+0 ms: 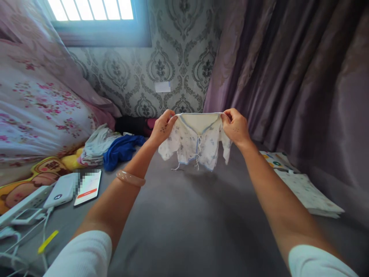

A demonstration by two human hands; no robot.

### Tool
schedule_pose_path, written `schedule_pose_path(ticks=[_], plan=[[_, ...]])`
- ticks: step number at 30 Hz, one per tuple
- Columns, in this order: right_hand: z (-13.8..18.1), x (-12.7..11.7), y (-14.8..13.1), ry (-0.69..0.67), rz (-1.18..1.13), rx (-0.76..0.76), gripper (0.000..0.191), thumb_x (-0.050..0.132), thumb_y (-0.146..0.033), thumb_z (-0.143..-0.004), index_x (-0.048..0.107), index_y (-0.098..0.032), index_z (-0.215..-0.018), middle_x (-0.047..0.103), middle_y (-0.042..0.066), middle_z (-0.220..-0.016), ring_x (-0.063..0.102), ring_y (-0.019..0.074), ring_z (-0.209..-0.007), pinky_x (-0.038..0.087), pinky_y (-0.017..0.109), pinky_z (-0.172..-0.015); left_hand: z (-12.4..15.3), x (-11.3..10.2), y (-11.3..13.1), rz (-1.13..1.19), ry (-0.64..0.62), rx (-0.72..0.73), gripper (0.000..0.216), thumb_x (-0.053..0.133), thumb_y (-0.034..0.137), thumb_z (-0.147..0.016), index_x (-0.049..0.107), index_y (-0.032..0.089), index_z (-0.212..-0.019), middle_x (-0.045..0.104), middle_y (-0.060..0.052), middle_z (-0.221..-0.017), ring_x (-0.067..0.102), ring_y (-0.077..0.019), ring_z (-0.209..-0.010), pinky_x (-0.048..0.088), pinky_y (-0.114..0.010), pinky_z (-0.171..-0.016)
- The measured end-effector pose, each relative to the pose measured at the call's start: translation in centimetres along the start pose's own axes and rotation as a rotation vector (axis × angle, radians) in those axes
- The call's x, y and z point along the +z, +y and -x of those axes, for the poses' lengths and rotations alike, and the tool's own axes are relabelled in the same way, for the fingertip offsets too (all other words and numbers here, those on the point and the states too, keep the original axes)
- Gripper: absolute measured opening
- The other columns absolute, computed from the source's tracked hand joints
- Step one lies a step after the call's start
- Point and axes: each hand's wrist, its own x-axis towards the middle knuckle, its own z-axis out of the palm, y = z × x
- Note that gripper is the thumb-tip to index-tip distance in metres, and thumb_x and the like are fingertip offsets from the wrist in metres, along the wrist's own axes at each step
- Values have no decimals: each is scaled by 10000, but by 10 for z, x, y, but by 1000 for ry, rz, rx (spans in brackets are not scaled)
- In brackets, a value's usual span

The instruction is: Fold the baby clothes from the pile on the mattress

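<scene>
A small white baby shirt (190,144) with a pale print, blue edging and tie strings hangs upright above the grey bed sheet (184,223). My left hand (163,126) pinches its left shoulder, and my right hand (235,126) pinches the right one. Between them the neckline is stretched nearly straight. Both sleeves dangle, and the strings hang at the front and lower hem. Both arms reach forward over the sheet.
At left lie a blue cloth (122,150), a pale cloth (98,144), a phone (88,188), a power bank (62,189), and a power strip (25,204) with cables. Folded printed cloth (308,190) rests at right, beside purple curtains (276,69). A patterned wall (184,57) stands behind.
</scene>
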Motion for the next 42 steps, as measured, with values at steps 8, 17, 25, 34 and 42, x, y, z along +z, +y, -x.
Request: schedule_pose_path(ticks=[8, 17, 25, 34, 42], plan=[[29, -27, -15, 58, 70, -90, 464, 314, -603, -936, 642, -349, -1144, 646, 111, -1148, 567, 317, -1066, 421, 464, -921, 19, -21, 15, -139, 52, 144, 323, 390, 495, -936, 603, 312, -1096, 622, -65, -1118, 568, -247, -1002, 419, -383, -854], [68, -78, -37, -24, 37, -134, 430, 376, -649, -920, 664, -387, -1102, 674, 53, -1122, 589, 289, -1059, 436, 413, -979, 64, -77, 56, -182, 60, 214, 297, 489, 527, -906, 665, 349, -1065, 584, -56, -968, 560, -234, -886, 419, -357, -868], [59, -72, -31, -53, -209, -156, 260, 576, -515, -881, 709, -308, -965, 710, 24, -998, 660, 248, -935, 517, 419, -880, 51, -90, 62, -181, -88, 287, 271, 531, 451, -900, 696, 253, -984, 611, -35, -853, 536, -191, -762, 428, -329, -772], [89, 46, 57, -352, -35, -38, 209, 578, -349, -872, 729, -215, -924, 731, 48, -955, 662, 199, -887, 482, 313, -824, 80, 17, -69, -125, -466, -89, 258, 523, 428, -847, 680, 229, -893, 633, -4, -736, 510, -180, -678, 377, -278, -639], [110, 105, 85, -501, 225, -4, 276, 425, -360, -966, 657, -214, -995, 677, 91, -1024, 628, 232, -931, 427, 303, -740, 98, 64, -112, -236, -501, -157, 248, 444, 398, -918, 636, 253, -978, 637, -61, -980, 550, -229, -872, 367, -328, -728]])
